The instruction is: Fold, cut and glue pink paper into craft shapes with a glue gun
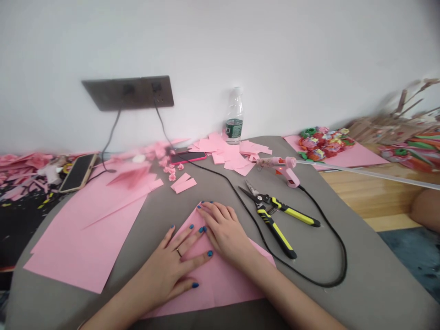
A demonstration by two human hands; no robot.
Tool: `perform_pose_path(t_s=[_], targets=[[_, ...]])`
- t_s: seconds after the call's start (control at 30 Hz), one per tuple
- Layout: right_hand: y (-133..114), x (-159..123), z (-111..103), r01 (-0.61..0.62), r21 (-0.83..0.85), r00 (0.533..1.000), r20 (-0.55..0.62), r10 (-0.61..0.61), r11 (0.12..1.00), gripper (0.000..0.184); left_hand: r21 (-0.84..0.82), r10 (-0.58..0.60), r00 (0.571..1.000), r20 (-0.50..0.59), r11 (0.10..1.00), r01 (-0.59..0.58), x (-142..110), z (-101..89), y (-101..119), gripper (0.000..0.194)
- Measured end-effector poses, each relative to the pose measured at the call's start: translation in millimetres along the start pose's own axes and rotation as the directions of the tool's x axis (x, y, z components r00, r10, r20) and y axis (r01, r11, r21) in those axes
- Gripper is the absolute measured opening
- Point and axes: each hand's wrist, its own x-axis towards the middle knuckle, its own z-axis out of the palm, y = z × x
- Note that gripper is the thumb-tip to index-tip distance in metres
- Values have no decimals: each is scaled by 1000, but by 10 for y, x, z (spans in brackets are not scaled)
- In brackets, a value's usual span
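A sheet of pink paper [220,279] lies on the grey mat [360,284], folded to a point at the far end. My left hand [168,268] rests flat on it with fingers spread, a ring on one finger. My right hand [223,229] presses near the paper's point, its fingertips on the fold and close to my left fingertips. Neither hand grips anything. To the right lie yellow-and-black handled shears [275,220], apart from both hands. A black cord [344,270] curves around them from a pink hot glue gun [285,167].
Large pink sheets [85,229] lie left, with a pile of cut pink squares [230,153] and small paper flowers [170,169] ahead. Two phones [188,157], a water bottle [234,117], and a glue stick [367,176] are nearby. Colourful paper flowers [323,144] sit far right.
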Motion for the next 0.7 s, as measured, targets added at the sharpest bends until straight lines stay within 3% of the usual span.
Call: perform_pose_path(t_s=[0.7], targets=[[-30, 61, 62, -93, -2, 995, -45, 92, 996, 46, -13, -5, 1000, -26, 1000, 5, -7, 12, 1, 67]])
